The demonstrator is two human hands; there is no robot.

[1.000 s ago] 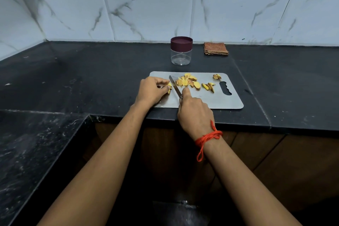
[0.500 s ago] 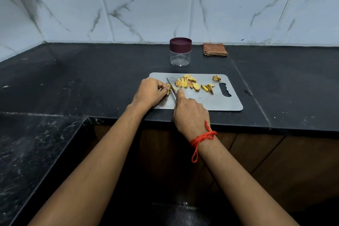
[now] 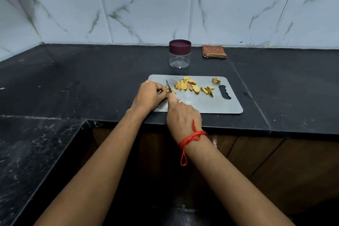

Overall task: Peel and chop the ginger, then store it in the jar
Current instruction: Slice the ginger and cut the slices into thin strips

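Pinching a small ginger remnant (image 3: pixel 167 92) against the cutting board (image 3: pixel 225 105), the left hand (image 3: pixel 147 96) rests at the board's left end, near the front edge of the desk (image 3: pixel 91 82). Its fingers (image 3: pixel 161 88) are curled and pressed together, with the tips closing on the piece. The right hand (image 3: pixel 183 115) grips the knife (image 3: pixel 168 87). Its fingers are wrapped round the handle, which the hand hides, and the index finger lies extended along the back of the blade. The blade tip points toward the desk's rear edge. The blade stands just beside the left fingertips, at the ginger remnant.

Sliced ginger (image 3: pixel 187 85) lies in a loose pile near the board's rear edge, just right of the blade. A smaller group of strips (image 3: pixel 208 91) lies to the right of the pile. One separate piece (image 3: pixel 216 80) sits near the board's rear right corner, just behind the handle slot (image 3: pixel 224 92).

The jar (image 3: pixel 179 60) stands upright behind the board, toward the desk's rear edge and apart from the board. Its body is clear, and a dark red lid (image 3: pixel 180 45) is fitted on top. A folded checked cloth (image 3: pixel 214 52) lies to the right of the jar, at the desk's rear edge. A red thread (image 3: pixel 192 136) is tied round the right wrist.
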